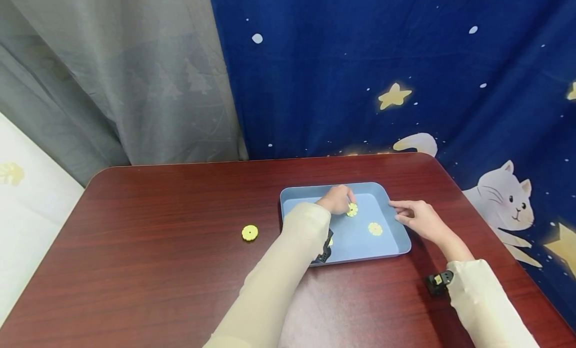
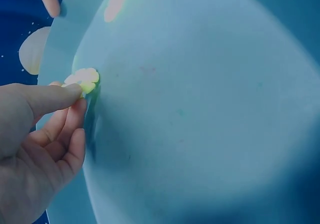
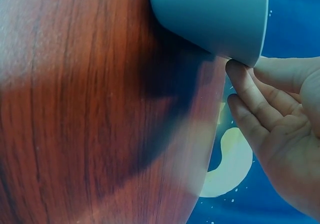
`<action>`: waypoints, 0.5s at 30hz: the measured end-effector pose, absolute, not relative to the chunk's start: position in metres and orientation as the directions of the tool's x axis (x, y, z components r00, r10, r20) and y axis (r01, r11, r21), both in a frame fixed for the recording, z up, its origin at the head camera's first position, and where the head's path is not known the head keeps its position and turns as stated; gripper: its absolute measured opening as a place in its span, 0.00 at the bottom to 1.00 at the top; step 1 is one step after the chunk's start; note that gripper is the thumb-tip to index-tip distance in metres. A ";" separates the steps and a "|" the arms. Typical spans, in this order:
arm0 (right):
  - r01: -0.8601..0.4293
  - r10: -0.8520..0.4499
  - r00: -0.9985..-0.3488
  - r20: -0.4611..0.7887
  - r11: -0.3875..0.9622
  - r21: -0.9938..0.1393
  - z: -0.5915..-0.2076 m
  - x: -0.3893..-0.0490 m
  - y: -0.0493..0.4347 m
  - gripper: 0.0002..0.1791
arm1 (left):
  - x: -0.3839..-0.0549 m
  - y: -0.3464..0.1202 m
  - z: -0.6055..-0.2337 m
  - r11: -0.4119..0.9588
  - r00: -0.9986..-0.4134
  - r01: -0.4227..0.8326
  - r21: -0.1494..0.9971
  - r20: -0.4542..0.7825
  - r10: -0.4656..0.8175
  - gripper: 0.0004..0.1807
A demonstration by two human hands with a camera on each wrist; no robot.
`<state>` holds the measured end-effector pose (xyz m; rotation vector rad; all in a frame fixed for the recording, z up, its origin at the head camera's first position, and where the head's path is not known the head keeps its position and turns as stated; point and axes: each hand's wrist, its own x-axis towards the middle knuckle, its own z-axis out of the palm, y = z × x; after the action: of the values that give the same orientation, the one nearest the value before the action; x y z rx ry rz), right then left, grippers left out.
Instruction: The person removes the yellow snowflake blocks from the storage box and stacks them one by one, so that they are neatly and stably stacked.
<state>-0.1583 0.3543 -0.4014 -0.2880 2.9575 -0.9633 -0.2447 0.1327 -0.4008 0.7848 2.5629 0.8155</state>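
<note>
Inside the blue tray, my left hand pinches a yellow flower-shaped disc between thumb and fingers. The left wrist view shows that disc held close to the tray's side wall. Another flower disc lies flat on the tray floor. A third disc is mostly covered by the left wrist. At the tray's right side, my right hand holds the rim with thumb and fingertips. From the right wrist, its fingers meet the tray's outer wall.
One more yellow flower disc rests on the dark red wooden table, left of the tray. Behind the table hang a grey curtain and a blue curtain with stars. Dark wrist cameras sit at both sleeves.
</note>
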 end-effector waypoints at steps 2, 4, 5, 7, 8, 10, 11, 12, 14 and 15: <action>-0.173 -0.183 -0.982 0.042 0.793 -0.584 -0.402 -0.159 0.355 0.22 | -0.245 0.129 -0.399 0.672 -0.785 0.396 0.626 -0.150 0.601 0.11; -0.174 -0.185 -0.982 0.041 0.794 -0.583 -0.402 -0.159 0.356 0.22 | -0.246 0.125 -0.399 0.665 -0.780 0.391 0.637 -0.154 0.606 0.10; -0.174 -0.185 -0.982 0.042 0.794 -0.582 -0.402 -0.158 0.356 0.22 | -0.246 0.123 -0.398 0.664 -0.779 0.386 0.641 -0.160 0.607 0.10; -0.173 -0.183 -0.982 0.042 0.795 -0.581 -0.402 -0.158 0.356 0.22 | -0.247 0.119 -0.397 0.661 -0.776 0.374 0.651 -0.171 0.607 0.10; -0.171 -0.181 -0.983 0.040 0.796 -0.581 -0.402 -0.158 0.356 0.22 | -0.248 0.118 -0.397 0.659 -0.774 0.371 0.654 -0.174 0.609 0.10; -0.170 -0.181 -0.983 0.039 0.796 -0.581 -0.402 -0.159 0.355 0.22 | -0.249 0.114 -0.395 0.654 -0.770 0.371 0.659 -0.175 0.613 0.10; -0.168 -0.180 -0.983 0.038 0.796 -0.581 -0.402 -0.159 0.355 0.22 | -0.249 0.112 -0.394 0.653 -0.769 0.373 0.659 -0.175 0.615 0.10; -0.166 -0.179 -0.983 0.035 0.797 -0.581 -0.402 -0.159 0.355 0.22 | -0.249 0.110 -0.393 0.652 -0.767 0.376 0.659 -0.173 0.617 0.11; -0.163 -0.178 -0.984 0.032 0.798 -0.580 -0.403 -0.160 0.356 0.22 | -0.249 0.106 -0.391 0.649 -0.767 0.379 0.659 -0.169 0.619 0.11; -0.166 -0.181 -0.983 0.033 0.797 -0.580 -0.403 -0.159 0.355 0.22 | -0.250 0.105 -0.390 0.647 -0.766 0.382 0.660 -0.165 0.621 0.11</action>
<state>-0.1595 0.3553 -0.4025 -0.2857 2.9551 -0.9501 -0.2499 0.1047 -0.3900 0.7941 2.4900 0.8723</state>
